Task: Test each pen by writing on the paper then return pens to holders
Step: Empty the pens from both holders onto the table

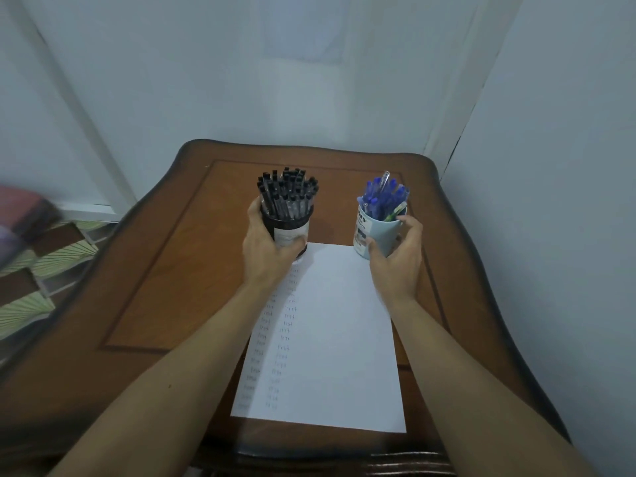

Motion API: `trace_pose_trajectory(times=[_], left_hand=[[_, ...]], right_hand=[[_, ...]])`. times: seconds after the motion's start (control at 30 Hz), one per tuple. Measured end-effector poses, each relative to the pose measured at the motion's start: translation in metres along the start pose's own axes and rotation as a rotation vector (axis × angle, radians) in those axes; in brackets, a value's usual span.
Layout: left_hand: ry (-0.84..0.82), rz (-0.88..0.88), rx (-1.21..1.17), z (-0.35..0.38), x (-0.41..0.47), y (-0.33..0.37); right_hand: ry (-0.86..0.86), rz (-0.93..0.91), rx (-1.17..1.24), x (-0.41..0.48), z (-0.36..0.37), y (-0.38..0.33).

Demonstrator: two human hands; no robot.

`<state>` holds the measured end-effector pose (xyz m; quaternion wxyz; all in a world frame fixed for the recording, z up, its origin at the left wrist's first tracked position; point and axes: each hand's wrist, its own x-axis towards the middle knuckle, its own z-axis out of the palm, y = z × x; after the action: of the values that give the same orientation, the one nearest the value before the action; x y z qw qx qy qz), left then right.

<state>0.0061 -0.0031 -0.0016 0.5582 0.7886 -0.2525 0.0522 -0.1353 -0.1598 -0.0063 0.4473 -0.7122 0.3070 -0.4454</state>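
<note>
Left hand (266,249) fingers wrap the black pen holder (290,230), right hand (395,258) fingers grip the blue mug (373,232), both at the paper's (330,339) far edge on the desk (155,270).

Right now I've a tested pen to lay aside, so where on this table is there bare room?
Widest bare wood: the table left of the paper, out to the left rim. A narrower strip runs right of the paper. Crowded: the paper's far end, where the left grip holds the black holder and the right grip the blue mug.
</note>
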Motion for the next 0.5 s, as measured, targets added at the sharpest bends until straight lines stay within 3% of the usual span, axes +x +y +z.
trace_pose_trajectory(times=[0.5], left_hand=[[0.226,-0.053,0.075,-0.088,-0.048,-0.005]], right_hand=[[0.127,-0.005,-0.023,-0.042,-0.073,-0.019]])
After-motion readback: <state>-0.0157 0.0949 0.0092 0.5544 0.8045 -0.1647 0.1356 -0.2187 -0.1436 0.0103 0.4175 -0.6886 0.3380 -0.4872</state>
